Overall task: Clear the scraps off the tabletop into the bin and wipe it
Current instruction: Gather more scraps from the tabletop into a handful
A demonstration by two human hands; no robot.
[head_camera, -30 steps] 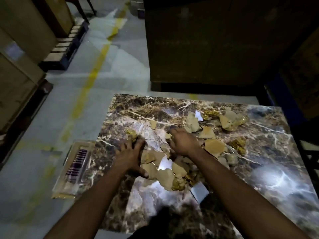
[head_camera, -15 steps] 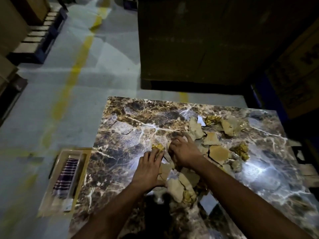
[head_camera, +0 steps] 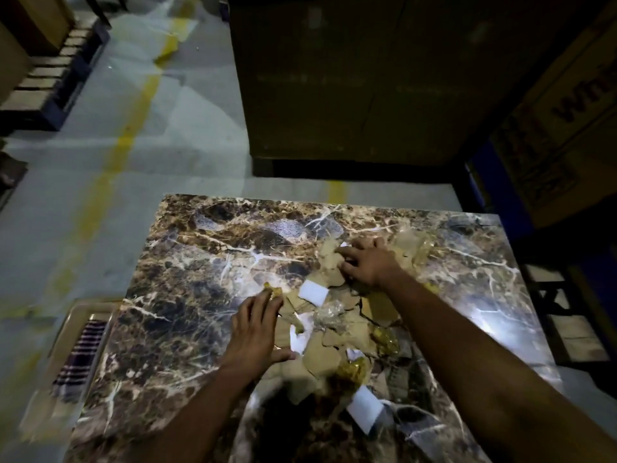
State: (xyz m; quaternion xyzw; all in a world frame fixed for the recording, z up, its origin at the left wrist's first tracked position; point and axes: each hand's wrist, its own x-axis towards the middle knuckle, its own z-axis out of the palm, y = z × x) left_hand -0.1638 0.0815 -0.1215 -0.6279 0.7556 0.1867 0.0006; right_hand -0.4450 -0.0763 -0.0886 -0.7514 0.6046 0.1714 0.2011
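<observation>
- The scraps, torn card, white slips and crinkled foil, were spread over the middle of the marbled desk.
- The left hand was laid flat, fingers straight, at the pile's left edge.
- The right hand was pressed on the far pieces, fingers spread, nothing gripped.
- The pieces were judged light, thin and slippery on polished stone, so best raked together and scooped from underneath.
- A tray holding a striped cloth was seen beside the desk.

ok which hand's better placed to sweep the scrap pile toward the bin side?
Right, probably. The right hand lies on the scraps at their far side; the bin sits off the table's left edge. The left hand is between pile and bin.
</observation>
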